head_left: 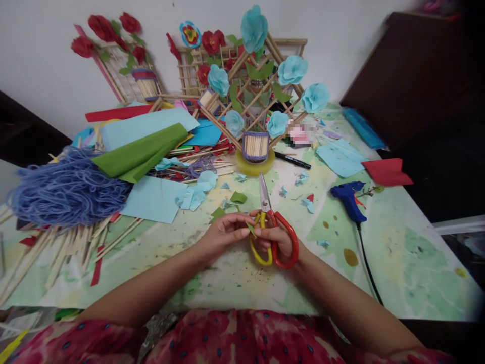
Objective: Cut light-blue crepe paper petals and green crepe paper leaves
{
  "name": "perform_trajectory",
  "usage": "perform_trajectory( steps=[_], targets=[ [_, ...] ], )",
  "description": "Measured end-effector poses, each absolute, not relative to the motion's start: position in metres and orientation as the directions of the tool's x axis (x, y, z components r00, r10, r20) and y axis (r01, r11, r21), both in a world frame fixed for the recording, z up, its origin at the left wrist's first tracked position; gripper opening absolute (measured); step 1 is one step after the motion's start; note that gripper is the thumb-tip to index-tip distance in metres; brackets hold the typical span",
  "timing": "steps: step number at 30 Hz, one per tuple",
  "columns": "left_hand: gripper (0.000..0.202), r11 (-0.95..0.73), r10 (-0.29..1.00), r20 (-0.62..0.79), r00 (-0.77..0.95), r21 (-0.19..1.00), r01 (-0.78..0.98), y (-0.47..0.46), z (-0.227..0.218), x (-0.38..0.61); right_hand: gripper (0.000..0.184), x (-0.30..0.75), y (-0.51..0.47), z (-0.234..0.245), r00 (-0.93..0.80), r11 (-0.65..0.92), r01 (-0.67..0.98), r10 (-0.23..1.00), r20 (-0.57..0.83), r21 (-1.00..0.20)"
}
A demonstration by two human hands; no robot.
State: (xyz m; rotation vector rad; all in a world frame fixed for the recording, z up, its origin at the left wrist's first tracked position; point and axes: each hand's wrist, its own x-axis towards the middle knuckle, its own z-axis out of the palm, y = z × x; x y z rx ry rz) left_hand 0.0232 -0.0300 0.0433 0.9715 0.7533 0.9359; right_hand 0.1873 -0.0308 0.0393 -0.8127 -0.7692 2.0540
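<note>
**Green scrap between two hands, scissors in the right**

From my remote seat I see red and pink patterned clothing [212,336] nearest the head camera, with both forearms reaching over a green and white table cover [231,283]. Ahead of it, the left hand [230,230] has thumb and fingers closed in a pinch on a small green scrap [250,230]. The right hand [279,239] is clamped around the scissors [265,204], inside their yellow and red handles, and its fingertips meet the same scrap. I see the blades point away, nearly together.

Just beyond the left hand lie more green cuttings [238,197]. To my right rests a blue glue gun [346,199], its black cord running toward the near edge; to my left, loose sticks [76,247] and a heap of blue yarn [71,187].

Farther off, a black pen [293,161] lies beside a yellow roll [252,169]. Behind the scissors stands a diamond lattice [273,46] bearing light blue paper flowers [254,29], a small stick-sided pot [255,146] at its lower corner. Farthest back, I make out red flowers [101,28] against the wall [341,35].
</note>
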Motion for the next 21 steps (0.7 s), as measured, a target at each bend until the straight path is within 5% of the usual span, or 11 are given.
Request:
perform_trajectory(
  steps=[5, 10, 12, 15, 18, 21],
  targets=[
    [0.005, 0.279, 0.911, -0.135, 0.389, 0.898, -0.341, -0.03, 0.044, 0.024, 0.042, 0.188, -0.032, 0.038, -0.43, -0.382, -0.305, 0.872, -0.232, -0.872],
    [0.013, 0.387, 0.921, -0.312, 0.234, 0.799, -0.46, -0.023, 0.046, 0.018, 0.041, 0.202, -0.027, 0.047, -0.266, -0.054, 0.131, 0.96, -0.087, -0.99],
    [0.015, 0.355, 0.935, -0.312, 0.17, 0.795, -0.493, -0.019, 0.048, 0.015, 0.046, 0.207, -0.025, 0.053, -0.243, 0.08, 0.383, 0.97, -0.017, -0.92],
    [0.017, 0.294, 0.953, -0.284, 0.103, 0.794, -0.532, -0.015, 0.051, 0.01, 0.047, 0.209, -0.025, 0.061, -0.285, 0.256, 0.73, 0.957, 0.058, -0.633],
    [0.019, 0.239, 0.967, -0.249, 0.06, 0.791, -0.564, -0.012, 0.053, 0.008, 0.049, 0.206, -0.026, 0.064, -0.35, 0.339, 0.85, 0.936, 0.049, -0.403],
    [0.021, 0.186, 0.975, -0.221, 0.01, 0.79, -0.584, -0.01, 0.054, 0.007, 0.054, 0.202, -0.027, 0.062, -0.386, 0.374, 0.87, 0.922, 0.028, -0.322]
  ],
)
